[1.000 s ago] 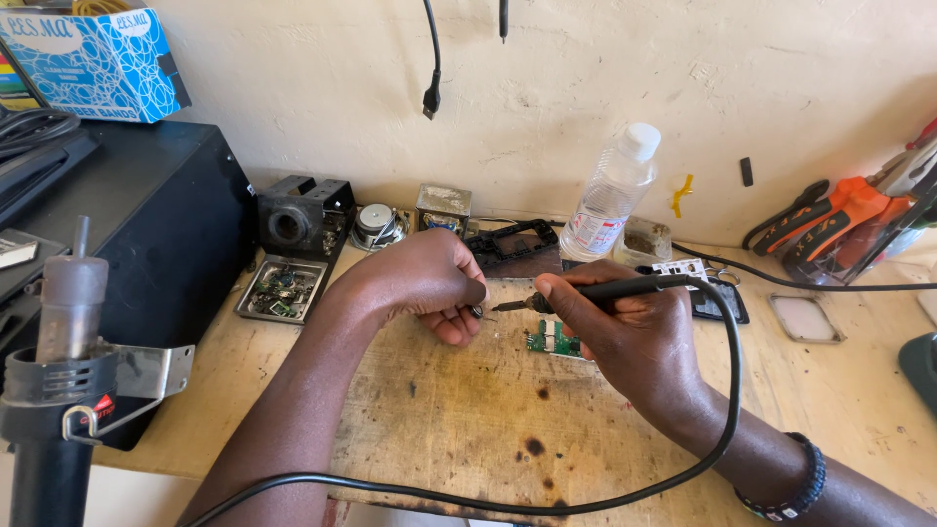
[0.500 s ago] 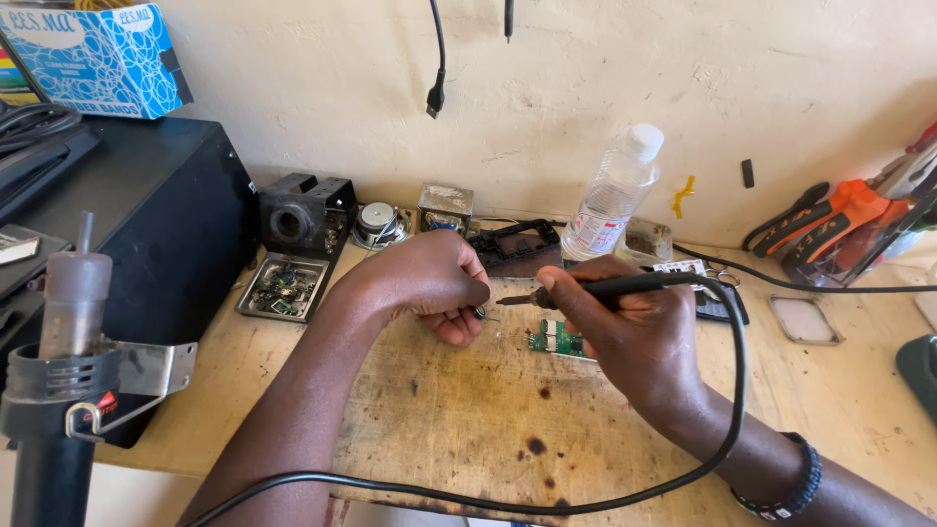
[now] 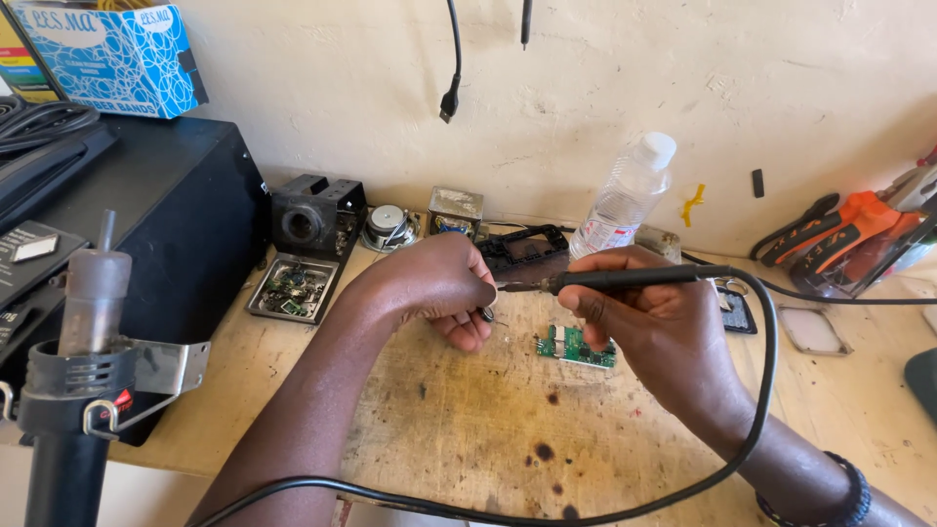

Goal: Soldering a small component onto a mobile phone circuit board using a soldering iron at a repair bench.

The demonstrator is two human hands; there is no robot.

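Observation:
My right hand [image 3: 644, 327] grips a black soldering iron [image 3: 625, 279] held level, its tip pointing left to my left hand. Its black cable [image 3: 756, 410] loops down and across the front of the bench. My left hand [image 3: 444, 288] is closed around a small metal part [image 3: 486, 314] that the iron's tip meets. A small green circuit board [image 3: 576, 347] lies on the scorched wooden bench [image 3: 468, 429] just under my right hand's fingers.
A hot-air tool in a metal holder [image 3: 83, 361] stands at the front left beside a black box [image 3: 146, 224]. Behind are a tray of parts [image 3: 293, 288], a small speaker [image 3: 388, 226], a plastic bottle [image 3: 625, 195] and orange-handled pliers [image 3: 830, 229].
Both hands stay almost where they were; the iron's tip remains at my left hand's fingers. The view has shifted only slightly.

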